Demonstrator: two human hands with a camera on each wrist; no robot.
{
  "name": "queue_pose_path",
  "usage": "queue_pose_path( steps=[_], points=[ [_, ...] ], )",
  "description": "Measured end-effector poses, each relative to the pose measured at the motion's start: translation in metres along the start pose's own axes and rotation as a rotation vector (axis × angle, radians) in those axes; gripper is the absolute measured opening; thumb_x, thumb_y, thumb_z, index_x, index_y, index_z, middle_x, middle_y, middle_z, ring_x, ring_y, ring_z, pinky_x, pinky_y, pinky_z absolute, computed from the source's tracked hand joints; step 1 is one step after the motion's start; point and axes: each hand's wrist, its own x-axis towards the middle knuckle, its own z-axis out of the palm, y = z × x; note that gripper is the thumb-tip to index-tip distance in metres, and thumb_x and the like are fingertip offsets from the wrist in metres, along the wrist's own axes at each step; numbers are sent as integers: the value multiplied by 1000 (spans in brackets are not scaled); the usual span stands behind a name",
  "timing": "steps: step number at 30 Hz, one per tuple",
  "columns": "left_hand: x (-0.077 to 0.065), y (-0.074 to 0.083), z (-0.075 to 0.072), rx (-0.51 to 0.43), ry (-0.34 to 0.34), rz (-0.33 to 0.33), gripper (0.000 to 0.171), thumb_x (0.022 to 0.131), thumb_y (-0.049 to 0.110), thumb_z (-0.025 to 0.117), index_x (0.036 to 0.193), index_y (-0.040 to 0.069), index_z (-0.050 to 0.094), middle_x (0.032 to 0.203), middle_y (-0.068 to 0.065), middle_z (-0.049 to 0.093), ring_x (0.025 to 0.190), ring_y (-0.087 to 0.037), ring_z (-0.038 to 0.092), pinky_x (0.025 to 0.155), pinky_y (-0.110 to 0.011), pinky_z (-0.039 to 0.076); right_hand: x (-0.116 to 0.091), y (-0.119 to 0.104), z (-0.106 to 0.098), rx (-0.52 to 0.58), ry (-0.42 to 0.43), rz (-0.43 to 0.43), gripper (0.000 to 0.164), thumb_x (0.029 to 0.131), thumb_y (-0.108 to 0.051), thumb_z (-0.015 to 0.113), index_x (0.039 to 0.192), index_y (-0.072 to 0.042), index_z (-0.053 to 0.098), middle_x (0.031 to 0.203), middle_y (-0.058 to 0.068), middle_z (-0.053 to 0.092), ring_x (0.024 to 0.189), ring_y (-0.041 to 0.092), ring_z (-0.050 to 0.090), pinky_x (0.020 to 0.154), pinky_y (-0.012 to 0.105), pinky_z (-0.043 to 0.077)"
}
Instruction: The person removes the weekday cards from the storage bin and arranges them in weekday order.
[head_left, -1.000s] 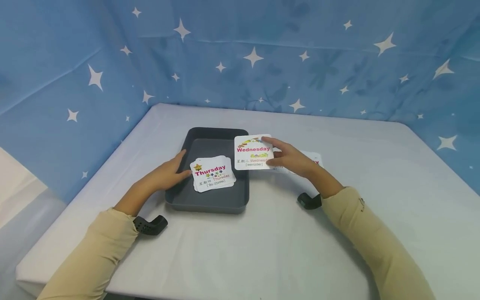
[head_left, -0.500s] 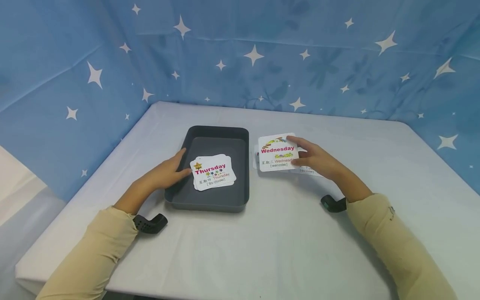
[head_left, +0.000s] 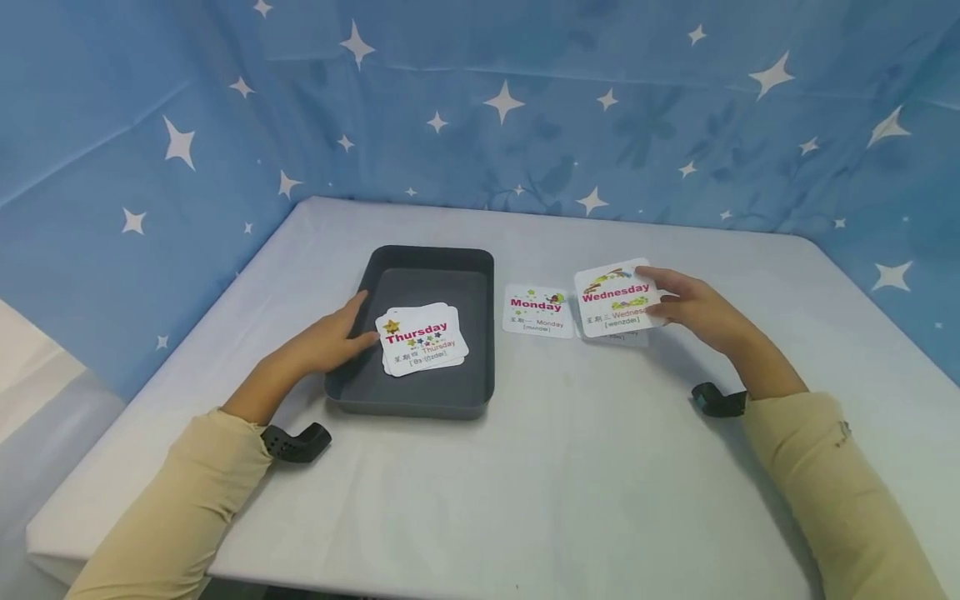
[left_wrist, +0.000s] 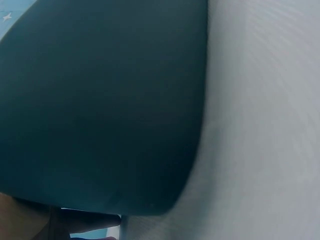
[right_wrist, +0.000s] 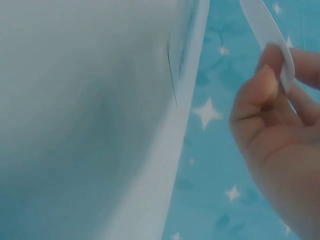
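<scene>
My right hand (head_left: 693, 308) pinches a square "Wednesday" card (head_left: 611, 292) between thumb and fingers. That card covers most of another card (head_left: 630, 339) on the table. In the right wrist view the held card (right_wrist: 267, 27) shows edge-on. To its left, face up, lies a "Monday" card (head_left: 537, 310). A small stack of cards with "Thursday" (head_left: 422, 337) on top lies in a grey tray (head_left: 442, 400). My left hand (head_left: 322, 337) rests at the tray's left rim, fingers extended and thumb reaching inside beside the stack. In the left wrist view, the tray wall hides most of that hand.
A white cloth covers the table (head_left: 570, 475). Behind it hangs a blue curtain (head_left: 465, 100) with white stars. Black wrist cameras, one on the left sleeve (head_left: 296, 443) and one on the right (head_left: 717, 401), stand out from my forearms.
My right hand has carried the "Wednesday" card rightward, from the tray's right edge past the "Monday" card, which now shows fully. My left hand stays at the tray.
</scene>
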Motion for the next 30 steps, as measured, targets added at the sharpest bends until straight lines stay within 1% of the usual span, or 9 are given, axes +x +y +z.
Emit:
queue_pose_path(
  steps=[2, 3, 5, 7, 12, 16, 20, 25, 30],
  points=[
    [0, -1, 0, 3, 1, -1, 75, 95, 31, 43, 144, -6, -1, 148, -30, 10, 134, -46, 18, 109, -56, 19, -1, 3, -7, -24, 0, 18, 58, 92, -19, 53, 144, -25, 29, 144, 9, 32, 109, 15, 47, 80, 20, 44],
    [0, -2, 0, 5, 1, -2, 75, 95, 31, 43, 144, -5, -1, 148, -30, 10, 134, -46, 19, 109, -56, 19, -1, 4, -10, -40, -2, 23, 58, 91, -19, 54, 144, -25, 29, 145, 10, 32, 106, 13, 48, 79, 19, 44],
    [-1, -3, 0, 5, 2, -5, 76, 95, 32, 43, 144, -5, -1, 148, -30, 11, 133, -47, 19, 109, -56, 19, -2, 5, -16, -68, -5, 35, 59, 91, -20, 54, 144, -23, 29, 144, 13, 32, 101, 11, 50, 80, 21, 44],
    [-1, -3, -1, 4, 3, -7, 76, 95, 32, 43, 144, -5, -1, 148, -31, 11, 133, -47, 19, 108, -56, 19, -3, 6, -21, -95, -4, 46, 59, 91, -21, 54, 145, -22, 28, 145, 15, 29, 99, 11, 51, 80, 23, 44],
    [-2, -3, -1, 5, 5, -4, 75, 95, 31, 43, 144, -6, -1, 147, -31, 10, 133, -48, 19, 108, -57, 19, -6, 8, -30, -122, -5, 71, 60, 92, -21, 53, 145, -17, 26, 145, 19, 27, 100, 16, 49, 80, 24, 43],
    [-2, -2, 0, 6, 6, 4, 75, 96, 32, 43, 143, -7, -1, 147, -32, 10, 133, -48, 18, 108, -57, 19, -9, 8, -37, -166, 0, 76, 58, 92, -16, 50, 145, -12, 25, 143, 22, 28, 100, 21, 48, 77, 26, 43],
    [-2, 0, -1, 4, 3, 2, 75, 96, 32, 43, 144, -6, -1, 147, -31, 10, 133, -47, 18, 109, -56, 18, -14, 9, -43, -220, 13, 100, 56, 92, -12, 46, 144, -6, 26, 138, 26, 30, 100, 28, 46, 74, 30, 43],
    [-1, 1, -1, 6, 3, 9, 75, 95, 32, 43, 144, -6, -1, 147, -31, 10, 133, -47, 18, 109, -56, 18, -17, 18, -50, -305, 24, 142, 54, 92, -13, 43, 142, 1, 26, 133, 31, 29, 100, 37, 44, 75, 38, 45],
    [0, 2, -1, 7, 5, 14, 76, 95, 32, 43, 144, -7, 0, 147, -31, 11, 133, -47, 18, 109, -56, 18, -17, 25, -52, -388, 7, 181, 53, 92, -14, 41, 140, 3, 27, 131, 36, 26, 103, 43, 42, 80, 52, 44]
  ],
)
